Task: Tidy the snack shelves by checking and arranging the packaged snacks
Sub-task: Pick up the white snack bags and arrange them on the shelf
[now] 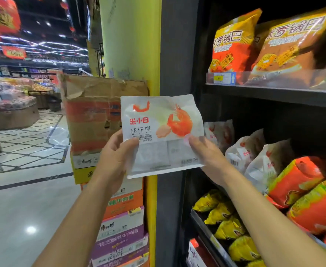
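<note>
I am holding a white plastic shrimp-cracker packet (161,135) upright — my left hand (114,160) gripping its lower left edge. My right hand (208,157) is pinching its right edge, beside the dark snack shelf (273,95).

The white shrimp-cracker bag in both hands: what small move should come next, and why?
Probably carry the white shrimp-cracker bag rightward and set it among the matching white bags. The left hand and right hand hold it up in the air, label facing the camera, and its own kind stands just to the right of it.
</note>
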Tool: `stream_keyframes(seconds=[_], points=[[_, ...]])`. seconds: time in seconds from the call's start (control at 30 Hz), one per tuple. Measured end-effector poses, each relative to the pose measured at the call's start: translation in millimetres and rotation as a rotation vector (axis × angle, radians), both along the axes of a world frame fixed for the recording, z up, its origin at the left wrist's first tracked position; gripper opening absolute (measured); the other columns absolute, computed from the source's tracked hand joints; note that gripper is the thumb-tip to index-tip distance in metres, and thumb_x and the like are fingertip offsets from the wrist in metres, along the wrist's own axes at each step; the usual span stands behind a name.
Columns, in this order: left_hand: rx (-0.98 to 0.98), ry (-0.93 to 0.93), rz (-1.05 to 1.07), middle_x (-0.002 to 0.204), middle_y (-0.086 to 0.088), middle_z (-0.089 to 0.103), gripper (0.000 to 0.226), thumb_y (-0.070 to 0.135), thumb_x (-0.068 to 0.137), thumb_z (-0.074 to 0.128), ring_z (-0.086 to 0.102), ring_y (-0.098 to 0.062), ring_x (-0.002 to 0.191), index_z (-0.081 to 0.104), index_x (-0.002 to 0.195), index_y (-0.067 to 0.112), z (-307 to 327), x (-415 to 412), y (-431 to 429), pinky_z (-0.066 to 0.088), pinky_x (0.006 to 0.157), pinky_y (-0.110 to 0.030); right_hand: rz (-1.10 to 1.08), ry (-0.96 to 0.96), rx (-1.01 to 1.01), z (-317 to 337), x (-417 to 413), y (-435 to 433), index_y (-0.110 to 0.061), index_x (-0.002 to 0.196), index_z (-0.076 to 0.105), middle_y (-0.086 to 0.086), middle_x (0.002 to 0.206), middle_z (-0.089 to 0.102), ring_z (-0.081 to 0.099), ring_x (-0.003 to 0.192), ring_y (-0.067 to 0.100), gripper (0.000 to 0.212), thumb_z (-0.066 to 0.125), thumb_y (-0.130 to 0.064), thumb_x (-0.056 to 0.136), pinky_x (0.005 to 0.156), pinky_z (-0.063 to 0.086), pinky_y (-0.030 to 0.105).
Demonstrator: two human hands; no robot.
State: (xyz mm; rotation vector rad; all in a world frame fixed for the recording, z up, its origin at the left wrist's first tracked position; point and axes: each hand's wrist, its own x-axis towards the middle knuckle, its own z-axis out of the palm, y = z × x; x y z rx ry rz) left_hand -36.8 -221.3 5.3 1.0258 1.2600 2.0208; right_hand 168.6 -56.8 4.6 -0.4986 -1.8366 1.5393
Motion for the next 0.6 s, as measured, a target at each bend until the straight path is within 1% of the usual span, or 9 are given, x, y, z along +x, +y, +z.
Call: stream_keyframes(seconds=[0.1, 0.17, 0.27, 0.33, 0.37, 0.43, 0.47, 0.53, 0.6], points=[[-0.040, -0.025, -0.090, 0.132, -0.002, 0.074, 0.047, 0.042, 0.098, 0.066, 0.070, -0.026, 0.124, 0.064, 0.140, 0.021, 3, -12, -24, 0.060, 0.091, -0.044, 0.051, 0.098, -0.149, -8, -9, -15, -0.009, 0.143, 0.057, 0.016, 0.137, 0.068, 0.063, 0.130, 0.035, 0.087, 0.079, -0.065, 0.081, 0.117, 0.043, 0.056], [-0.062, -0.114, -0.131, 0.136, -0.004, 0.072, 0.057, 0.058, 0.095, 0.057, 0.068, -0.027, 0.126, 0.065, 0.140, 0.023, 7, -17, -39, 0.056, 0.098, -0.052, 0.059, 0.158, -0.290, -16, -9, -24, -0.011, 0.144, 0.059, 0.016, 0.139, 0.067, 0.064, 0.130, 0.034, 0.075, 0.072, -0.059, 0.088, 0.113, 0.047, 0.050], [-0.078, -0.240, -0.171, 0.134, -0.005, 0.073, 0.069, 0.067, 0.092, 0.049, 0.072, -0.025, 0.119, 0.059, 0.142, 0.020, 11, -22, -59, 0.055, 0.094, -0.052, 0.113, 0.258, -0.482, -31, -7, -37, -0.015, 0.147, 0.058, 0.014, 0.139, 0.068, 0.069, 0.123, 0.031, 0.064, 0.056, -0.053, 0.095, 0.102, 0.057, 0.046], [-0.082, -0.253, -0.206, 0.132, -0.004, 0.074, 0.065, 0.066, 0.099, 0.043, 0.073, -0.026, 0.118, 0.057, 0.142, 0.019, 11, -23, -69, 0.055, 0.093, -0.051, 0.124, 0.307, -0.540, -36, -7, -46, -0.015, 0.147, 0.057, 0.014, 0.137, 0.069, 0.073, 0.116, 0.031, 0.068, 0.061, -0.054, 0.092, 0.088, 0.063, 0.044], [-0.090, -0.244, -0.215, 0.131, -0.004, 0.075, 0.064, 0.065, 0.101, 0.042, 0.073, -0.026, 0.118, 0.057, 0.142, 0.018, 11, -22, -73, 0.055, 0.094, -0.051, 0.126, 0.320, -0.548, -38, -7, -49, -0.015, 0.147, 0.058, 0.015, 0.136, 0.070, 0.073, 0.114, 0.031, 0.074, 0.071, -0.055, 0.086, 0.083, 0.064, 0.043], [-0.107, -0.193, -0.233, 0.132, -0.002, 0.074, 0.063, 0.063, 0.100, 0.044, 0.073, -0.025, 0.119, 0.056, 0.143, 0.020, 9, -22, -81, 0.057, 0.091, -0.049, 0.132, 0.317, -0.518, -38, -8, -54, -0.016, 0.145, 0.060, 0.015, 0.138, 0.068, 0.072, 0.117, 0.032, 0.087, 0.087, -0.057, 0.073, 0.086, 0.064, 0.044], [-0.115, -0.156, -0.244, 0.133, -0.002, 0.074, 0.063, 0.062, 0.098, 0.047, 0.073, -0.024, 0.119, 0.056, 0.144, 0.020, 10, -21, -85, 0.058, 0.088, -0.046, 0.114, 0.297, -0.487, -36, -10, -57, -0.017, 0.145, 0.060, 0.016, 0.140, 0.067, 0.071, 0.120, 0.032, 0.087, 0.087, -0.058, 0.073, 0.091, 0.063, 0.046], [-0.133, -0.050, -0.238, 0.135, -0.001, 0.072, 0.062, 0.061, 0.094, 0.052, 0.071, -0.023, 0.121, 0.059, 0.143, 0.023, 11, -20, -89, 0.060, 0.088, -0.043, 0.058, 0.244, -0.414, -31, -14, -61, -0.015, 0.141, 0.062, 0.016, 0.138, 0.068, 0.069, 0.122, 0.033, 0.071, 0.073, -0.056, 0.085, 0.104, 0.056, 0.051], [-0.175, 0.104, -0.185, 0.135, 0.005, 0.072, 0.060, 0.064, 0.094, 0.059, 0.069, -0.020, 0.124, 0.059, 0.143, 0.030, 9, -18, -90, 0.056, 0.101, -0.048, 0.001, 0.196, -0.338, -22, -20, -70, -0.015, 0.137, 0.065, 0.014, 0.132, 0.072, 0.069, 0.123, 0.034, 0.059, 0.064, -0.052, 0.091, 0.106, 0.053, 0.053]])
